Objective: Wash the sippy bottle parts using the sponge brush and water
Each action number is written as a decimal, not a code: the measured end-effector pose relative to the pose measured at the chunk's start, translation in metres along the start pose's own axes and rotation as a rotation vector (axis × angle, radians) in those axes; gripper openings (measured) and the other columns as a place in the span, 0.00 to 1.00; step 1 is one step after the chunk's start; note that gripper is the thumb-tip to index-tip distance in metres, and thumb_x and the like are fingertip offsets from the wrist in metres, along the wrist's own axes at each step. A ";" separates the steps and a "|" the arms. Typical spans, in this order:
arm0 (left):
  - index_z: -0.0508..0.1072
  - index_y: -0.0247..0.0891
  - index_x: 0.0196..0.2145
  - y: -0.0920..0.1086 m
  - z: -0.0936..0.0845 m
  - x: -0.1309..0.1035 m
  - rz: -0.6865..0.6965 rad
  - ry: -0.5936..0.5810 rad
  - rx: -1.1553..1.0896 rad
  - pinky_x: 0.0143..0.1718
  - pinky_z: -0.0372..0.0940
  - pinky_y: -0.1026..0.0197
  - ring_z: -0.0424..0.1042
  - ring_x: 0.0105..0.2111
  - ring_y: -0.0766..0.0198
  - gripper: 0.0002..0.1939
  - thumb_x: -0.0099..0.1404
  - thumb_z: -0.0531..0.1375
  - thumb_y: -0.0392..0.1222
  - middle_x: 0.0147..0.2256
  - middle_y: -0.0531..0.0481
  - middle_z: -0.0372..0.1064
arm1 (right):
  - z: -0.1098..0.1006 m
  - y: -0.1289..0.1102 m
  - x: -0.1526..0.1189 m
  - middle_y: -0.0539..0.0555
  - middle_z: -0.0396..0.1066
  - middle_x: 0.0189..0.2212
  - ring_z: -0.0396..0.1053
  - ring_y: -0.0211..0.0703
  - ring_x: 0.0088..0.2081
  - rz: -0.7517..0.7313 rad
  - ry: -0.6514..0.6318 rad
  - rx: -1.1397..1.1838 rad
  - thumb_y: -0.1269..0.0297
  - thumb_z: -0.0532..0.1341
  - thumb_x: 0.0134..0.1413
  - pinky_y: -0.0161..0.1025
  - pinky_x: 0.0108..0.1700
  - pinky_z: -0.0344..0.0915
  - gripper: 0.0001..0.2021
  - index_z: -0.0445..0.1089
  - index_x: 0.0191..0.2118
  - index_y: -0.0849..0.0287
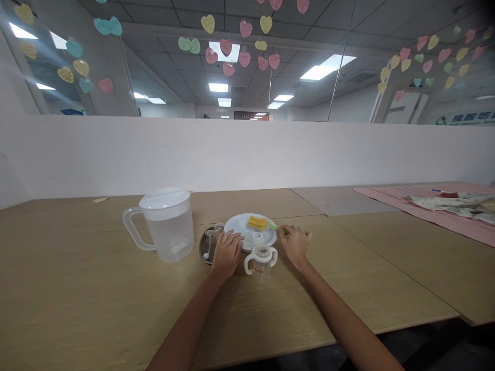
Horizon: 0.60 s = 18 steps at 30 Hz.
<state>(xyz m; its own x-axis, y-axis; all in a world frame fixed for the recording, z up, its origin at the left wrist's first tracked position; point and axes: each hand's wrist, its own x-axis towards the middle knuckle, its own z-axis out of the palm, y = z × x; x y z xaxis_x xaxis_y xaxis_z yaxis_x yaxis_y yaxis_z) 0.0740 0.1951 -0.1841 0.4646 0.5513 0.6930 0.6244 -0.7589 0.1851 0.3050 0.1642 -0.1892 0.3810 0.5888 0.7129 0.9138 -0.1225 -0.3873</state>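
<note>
My right hand (296, 244) is closed on the green handle of a sponge brush, whose yellow sponge head (257, 222) rests over a white plate (235, 222). On the plate lies a small white ring-shaped part (257, 237). My left hand (227, 252) lies over the plate's left edge, palm down, fingers extended and nearly together. A clear baby bottle (261, 269) with two white handles stands upright and uncapped between my hands. Left of my left hand, a dark round tray (203, 251) holds a clear domed cap (218, 228) and a straw piece with a white end (207, 247).
A large translucent pitcher (170, 229) with a white lid stands on the wooden table (96, 288) at left. A pink cloth (390, 197) with crumpled fabric (452, 203) lies at the far right. A low white wall (240, 154) runs behind the table.
</note>
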 end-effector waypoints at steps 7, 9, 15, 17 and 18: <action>0.74 0.43 0.38 0.003 0.004 0.002 -0.034 -0.037 -0.007 0.58 0.45 0.42 0.61 0.53 0.53 0.13 0.65 0.50 0.44 0.45 0.49 0.71 | 0.001 -0.002 -0.001 0.54 0.72 0.26 0.61 0.42 0.32 -0.209 0.003 0.017 0.58 0.55 0.53 0.41 0.39 0.42 0.13 0.76 0.31 0.54; 0.74 0.43 0.36 0.005 0.003 0.004 -0.047 -0.044 -0.004 0.58 0.44 0.41 0.61 0.52 0.52 0.13 0.65 0.51 0.45 0.43 0.48 0.72 | 0.001 -0.003 -0.001 0.53 0.72 0.26 0.61 0.41 0.32 -0.226 0.003 0.030 0.58 0.56 0.52 0.41 0.39 0.42 0.12 0.76 0.31 0.53; 0.76 0.44 0.34 0.009 0.000 0.008 -0.108 -0.096 0.000 0.58 0.39 0.39 0.62 0.51 0.51 0.15 0.65 0.50 0.47 0.37 0.49 0.74 | -0.001 -0.006 0.000 0.52 0.73 0.25 0.62 0.40 0.31 -0.231 0.002 0.050 0.57 0.56 0.51 0.41 0.40 0.43 0.12 0.76 0.29 0.53; 0.76 0.46 0.35 0.009 0.001 0.010 -0.133 -0.102 0.005 0.58 0.35 0.37 0.60 0.52 0.49 0.15 0.64 0.51 0.48 0.38 0.49 0.74 | -0.002 -0.007 0.000 0.52 0.74 0.26 0.63 0.40 0.32 -0.224 -0.003 0.053 0.58 0.56 0.50 0.41 0.40 0.43 0.12 0.76 0.28 0.52; 0.76 0.47 0.35 0.009 0.002 0.010 -0.143 -0.103 0.009 0.58 0.33 0.35 0.60 0.53 0.48 0.14 0.64 0.51 0.49 0.38 0.50 0.75 | -0.002 -0.007 0.000 0.52 0.74 0.26 0.63 0.40 0.31 -0.219 -0.006 0.055 0.58 0.56 0.50 0.41 0.40 0.43 0.12 0.76 0.28 0.52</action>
<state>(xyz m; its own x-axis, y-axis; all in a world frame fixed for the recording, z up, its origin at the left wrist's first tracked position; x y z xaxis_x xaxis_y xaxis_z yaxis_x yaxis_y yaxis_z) 0.0855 0.1942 -0.1765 0.4318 0.6864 0.5851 0.6942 -0.6671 0.2703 0.2986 0.1631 -0.1852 0.1730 0.6013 0.7801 0.9656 0.0525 -0.2546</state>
